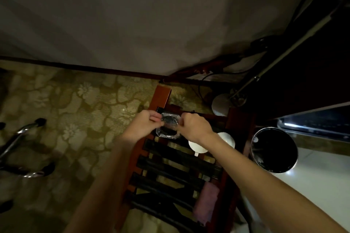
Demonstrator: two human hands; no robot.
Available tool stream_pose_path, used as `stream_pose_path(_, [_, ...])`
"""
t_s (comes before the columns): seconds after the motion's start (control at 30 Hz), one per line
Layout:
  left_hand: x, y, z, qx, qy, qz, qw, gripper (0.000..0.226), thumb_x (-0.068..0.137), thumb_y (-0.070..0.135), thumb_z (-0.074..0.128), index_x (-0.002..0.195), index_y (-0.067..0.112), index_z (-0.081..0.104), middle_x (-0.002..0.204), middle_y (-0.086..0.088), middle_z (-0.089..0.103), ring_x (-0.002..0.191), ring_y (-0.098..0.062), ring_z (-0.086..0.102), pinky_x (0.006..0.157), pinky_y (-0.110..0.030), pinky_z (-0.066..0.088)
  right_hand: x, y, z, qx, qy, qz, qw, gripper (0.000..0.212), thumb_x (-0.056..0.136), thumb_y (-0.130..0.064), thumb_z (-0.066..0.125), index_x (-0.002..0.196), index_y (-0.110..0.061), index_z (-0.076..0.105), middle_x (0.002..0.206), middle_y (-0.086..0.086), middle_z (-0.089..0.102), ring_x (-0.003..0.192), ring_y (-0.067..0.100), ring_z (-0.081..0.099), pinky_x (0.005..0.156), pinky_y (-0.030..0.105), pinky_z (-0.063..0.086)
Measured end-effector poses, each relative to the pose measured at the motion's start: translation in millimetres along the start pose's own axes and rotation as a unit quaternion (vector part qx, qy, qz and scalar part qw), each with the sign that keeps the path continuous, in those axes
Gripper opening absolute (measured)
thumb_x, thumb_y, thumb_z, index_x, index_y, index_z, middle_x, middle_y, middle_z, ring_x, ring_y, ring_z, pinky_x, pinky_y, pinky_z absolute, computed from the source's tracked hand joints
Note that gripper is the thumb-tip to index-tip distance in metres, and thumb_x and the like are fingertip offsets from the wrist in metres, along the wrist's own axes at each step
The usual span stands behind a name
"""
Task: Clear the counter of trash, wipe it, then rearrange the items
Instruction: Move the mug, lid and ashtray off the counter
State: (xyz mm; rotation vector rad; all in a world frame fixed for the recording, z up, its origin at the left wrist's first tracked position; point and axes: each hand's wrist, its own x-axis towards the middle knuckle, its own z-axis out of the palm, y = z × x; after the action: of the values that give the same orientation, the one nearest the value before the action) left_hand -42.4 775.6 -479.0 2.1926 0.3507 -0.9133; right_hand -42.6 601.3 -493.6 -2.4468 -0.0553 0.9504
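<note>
Both hands are pinching the glass ashtray by opposite edges: left hand curling on its left rim, right hand on its right rim, fingers bent tight around the glass. Ashtray is sitting at (or just above; contact cannot be told in this light) the far end of the slatted rack, with something dark lying inside it. Judged step: either clearing trash or rearranging; which one the frame is not settling. If emptying, the next move is calling for a level carry rightward to the bin, which is standing open just beside the rack, then a tilt over its mouth. Two white cups are sitting directly under the right wrist, so a low swing is risking a knock. Pink cloth is hanging on the rack's near right side, ready for wiping. Lamp base and cables are crowding the far right corner; chair legs are standing well apart at left.
</note>
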Motion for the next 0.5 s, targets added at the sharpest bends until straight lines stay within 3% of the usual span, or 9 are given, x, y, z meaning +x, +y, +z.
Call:
stream_pose_path(0.17, [-61.5, 64.7, -28.4, 0.051, 0.005, 0.047, 0.998, 0.027, 0.088, 0.016, 0.065, 0.114, 0.015, 0.062, 0.099, 0.007, 0.063, 0.094, -0.009, 0.061, 0.093, -0.027, 0.047, -61.8, -9.9, -68.6, -0.036, 0.019, -0.054, 0.998, 0.026, 0.093, -0.033, 0.052, 0.107, -0.013, 0.061, 0.108, 0.011, 0.066, 0.099, 0.031, 0.062, 0.072, 0.032, 0.044])
stream_pose_path(0.37, [-136.8, 130.0, -40.6, 0.112, 0.007, 0.092, 0.989, 0.032, 0.086, 0.018, 0.067, 0.118, 0.019, 0.061, 0.109, 0.004, 0.066, 0.094, -0.008, 0.064, 0.094, -0.033, 0.051, -142.7, -21.7, -140.2, -0.105, 0.051, -0.115, 0.986, 0.029, 0.093, -0.038, 0.051, 0.109, -0.016, 0.059, 0.108, 0.011, 0.065, 0.098, 0.032, 0.063, 0.068, 0.032, 0.043])
stream_pose_path(0.5, [-179.2, 180.0, -46.8, 0.168, 0.023, 0.143, 0.975, 0.033, 0.083, 0.016, 0.072, 0.115, 0.020, 0.065, 0.103, 0.007, 0.068, 0.086, -0.001, 0.063, 0.082, -0.018, 0.050, -200.0, -27.6, -189.1, -0.147, 0.079, -0.155, 0.974, 0.027, 0.091, -0.040, 0.051, 0.103, -0.017, 0.057, 0.105, 0.010, 0.065, 0.095, 0.033, 0.063, 0.066, 0.032, 0.040])
